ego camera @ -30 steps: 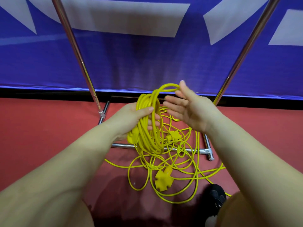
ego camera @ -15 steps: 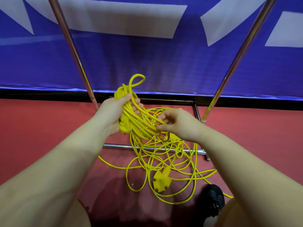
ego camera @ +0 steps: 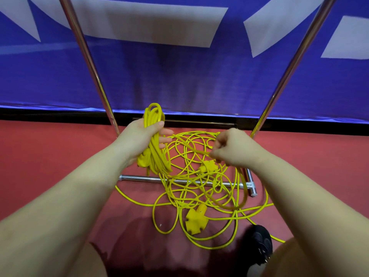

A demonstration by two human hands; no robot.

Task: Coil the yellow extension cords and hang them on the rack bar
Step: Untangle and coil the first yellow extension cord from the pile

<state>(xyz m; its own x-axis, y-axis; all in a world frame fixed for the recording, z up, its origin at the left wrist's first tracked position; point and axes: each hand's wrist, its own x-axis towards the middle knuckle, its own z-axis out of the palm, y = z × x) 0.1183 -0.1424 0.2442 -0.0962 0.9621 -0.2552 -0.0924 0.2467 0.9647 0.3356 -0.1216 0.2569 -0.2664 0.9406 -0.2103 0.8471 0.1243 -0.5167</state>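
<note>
My left hand (ego camera: pixel 139 140) grips a bundle of coiled yellow cord (ego camera: pixel 154 136), with loops sticking up above the fist and more strands and a plug hanging below it. A single strand runs from that bundle to my right hand (ego camera: pixel 231 148), which pinches it in curled fingers. Below both hands a loose tangle of yellow cord (ego camera: pixel 199 188) lies on the red floor, over the rack's chrome base bar (ego camera: pixel 143 178). A yellow multi-outlet end (ego camera: pixel 196 219) lies near the front of the tangle. A second yellow plug (ego camera: pixel 208 167) sits under my right hand.
Two chrome rack uprights (ego camera: pixel 89 62) (ego camera: pixel 295 60) slant up and apart in front of a blue and white banner (ego camera: pixel 179 76); the top bar is out of view. A black shoe (ego camera: pixel 259 238) stands at the lower right beside the cord.
My right hand has moved right and away from the bundle, drawing a strand out taut. My left hand has stayed closed round the coil, whose loops now stand tighter above the fist.
</note>
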